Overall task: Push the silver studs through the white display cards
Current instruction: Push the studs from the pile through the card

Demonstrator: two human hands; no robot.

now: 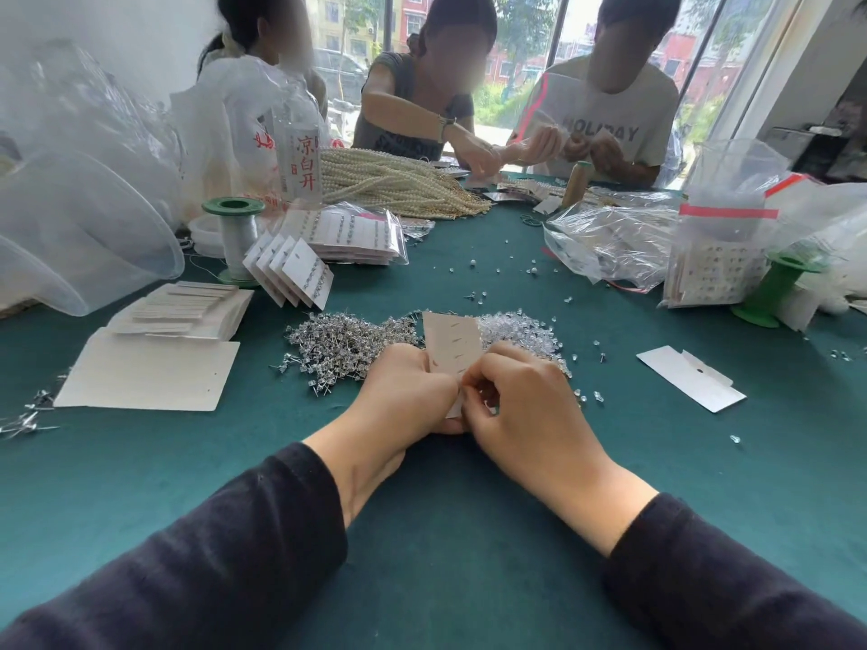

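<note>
Sleeves (211, 555): dark, nearest.
Left hand (403, 396): grips white display card (452, 342).
Right hand (525, 405): pinches card's near edge.
Silver studs (347, 340): heaped beyond.

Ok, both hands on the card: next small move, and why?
Likely press in with the right hand at the white card's lower edge: the left hand grips the card, post-like marks line its upper part, and the right fingers pinch low down. What they pinch is hidden.
</note>
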